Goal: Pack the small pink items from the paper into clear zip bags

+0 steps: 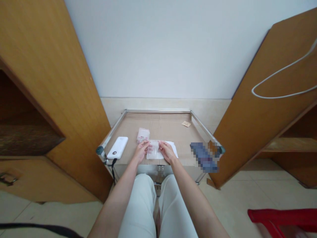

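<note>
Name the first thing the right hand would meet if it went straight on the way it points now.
The right hand would meet the clear plastic packet first. It appears to be at the packet's edge already, though depth is hard to judge from this view.

1. The cart top's polished steel rail (158,111) frames a matt, slightly rough cardboard liner (168,127).
2. On the liner, left of centre, sits a smooth, glossy white plastic power bank (117,147).
3. At the liner's front edge, a clear, shiny plastic sleeve (153,150) lies over matt white paper (172,149).
4. Either side of the cart top stand wooden cabinet doors (257,112), their satin veneer finely grained.
5. Beyond its right corner, a red plastic stool (279,216) looks smooth.
</note>
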Tool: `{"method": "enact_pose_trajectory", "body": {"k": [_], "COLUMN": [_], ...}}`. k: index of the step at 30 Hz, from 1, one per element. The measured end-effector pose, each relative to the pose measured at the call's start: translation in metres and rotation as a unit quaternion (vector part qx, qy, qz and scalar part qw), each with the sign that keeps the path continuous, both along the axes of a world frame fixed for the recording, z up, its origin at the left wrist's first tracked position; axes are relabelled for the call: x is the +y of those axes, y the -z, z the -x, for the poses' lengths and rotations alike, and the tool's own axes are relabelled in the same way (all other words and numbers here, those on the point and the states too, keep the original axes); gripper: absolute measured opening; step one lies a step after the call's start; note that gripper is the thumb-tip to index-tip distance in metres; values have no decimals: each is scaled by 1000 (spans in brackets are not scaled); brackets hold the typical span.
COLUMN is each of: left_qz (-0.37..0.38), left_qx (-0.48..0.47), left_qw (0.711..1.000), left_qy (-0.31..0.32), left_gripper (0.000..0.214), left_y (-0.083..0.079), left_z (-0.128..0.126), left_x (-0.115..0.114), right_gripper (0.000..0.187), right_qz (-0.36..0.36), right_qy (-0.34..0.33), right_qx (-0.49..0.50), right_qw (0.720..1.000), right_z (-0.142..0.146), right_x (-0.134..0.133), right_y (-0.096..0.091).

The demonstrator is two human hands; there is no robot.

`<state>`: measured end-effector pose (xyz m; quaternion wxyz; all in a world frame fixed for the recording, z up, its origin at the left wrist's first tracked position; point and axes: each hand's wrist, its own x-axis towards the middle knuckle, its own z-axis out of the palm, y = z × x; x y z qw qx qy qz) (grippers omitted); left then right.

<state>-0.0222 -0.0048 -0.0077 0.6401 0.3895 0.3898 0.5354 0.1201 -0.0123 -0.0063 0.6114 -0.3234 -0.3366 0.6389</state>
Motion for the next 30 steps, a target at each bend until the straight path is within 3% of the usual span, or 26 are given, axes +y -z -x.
{"method": "enact_pose_trajectory", "body": {"k": [12,30], "left_qz": [1,2], "left_qx": [51,33], "left_qw": [998,999], "left_qy": [25,43], "left_gripper": [26,25], "left_y": [-6,-10], "left_z": [0,0], "left_x": [-8,-11], "right_gripper": [22,28], "right_qz": [-27,-34], "right_qy": [26,17], "right_qx": [-98,-134], "right_qw": [994,990], "right_z": [2,2], "right_x": [1,-2], "right_y": [8,9]}}
